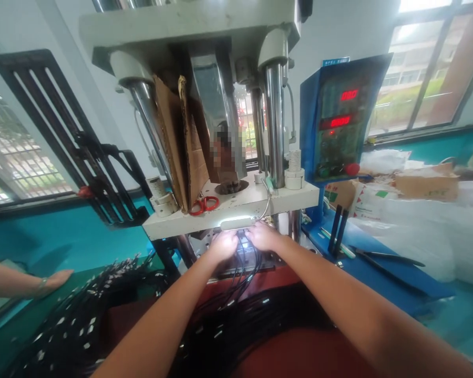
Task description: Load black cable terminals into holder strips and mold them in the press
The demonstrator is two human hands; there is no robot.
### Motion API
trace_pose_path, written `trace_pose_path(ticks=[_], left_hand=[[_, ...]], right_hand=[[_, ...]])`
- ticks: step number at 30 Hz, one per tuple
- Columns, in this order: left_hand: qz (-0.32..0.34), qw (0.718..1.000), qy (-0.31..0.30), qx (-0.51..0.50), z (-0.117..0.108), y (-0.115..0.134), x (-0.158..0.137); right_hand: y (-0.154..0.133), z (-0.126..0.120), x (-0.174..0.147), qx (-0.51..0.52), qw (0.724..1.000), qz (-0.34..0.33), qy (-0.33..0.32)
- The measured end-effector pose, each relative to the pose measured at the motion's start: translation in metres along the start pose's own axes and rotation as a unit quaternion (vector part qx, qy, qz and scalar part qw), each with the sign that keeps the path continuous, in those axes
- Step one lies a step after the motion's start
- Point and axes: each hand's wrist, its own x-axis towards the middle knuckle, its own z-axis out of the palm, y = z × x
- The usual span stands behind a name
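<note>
Both my arms reach forward to the lit gap under the press's cream plate. My left hand is at the left side of several thin black cables that run out of the gap towards me. On their right side is my right hand, close to the cable ends. The fingers of both hands curl in under the small lamp, and glare and blur hide what they grip. Beneath the hands lies a shiny metal mould, partly covered by the cables.
Red-handled scissors and cardboard rest on the press plate. A blue control box stands right, above a blue table with long tweezers. Black cable bundles spread left and across my lap. Another person's hand rests at far left.
</note>
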Motion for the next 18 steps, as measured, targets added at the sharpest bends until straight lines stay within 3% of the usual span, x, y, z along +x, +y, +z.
trace_pose_path(ticks=[13, 18], left_hand=[[-0.039, 0.999, -0.007, -0.011, 0.025, 0.001, 0.007], [-0.02, 0.999, -0.013, -0.024, 0.016, 0.003, 0.012]], right_hand=[[0.001, 0.011, 0.01, 0.052, 0.998, 0.028, -0.028], [0.001, 0.005, 0.01, 0.08, 0.995, 0.044, -0.034]])
